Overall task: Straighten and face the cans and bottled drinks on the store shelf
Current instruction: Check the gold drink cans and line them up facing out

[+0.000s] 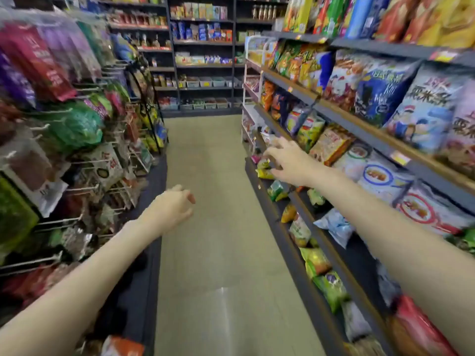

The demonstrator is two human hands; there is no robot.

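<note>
standing in a snack aisle, we judge the only bottles (pixel 264 12) lie far ahead on the back wall's top shelf, upright, nearer our right hand (pixel 288 163), fingers spread and empty, than our loosely curled, empty left hand (pixel 171 208).

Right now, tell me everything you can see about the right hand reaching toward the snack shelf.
The bare right hand is stretched forward on a long bare forearm, over the lower dark shelf edge on the aisle's right side. Its fingers are spread and fairly straight, palm facing down and away. The fingertips are at small yellow snack packets at the shelf front; blur hides whether they touch. It grips nothing that can be seen.
</note>
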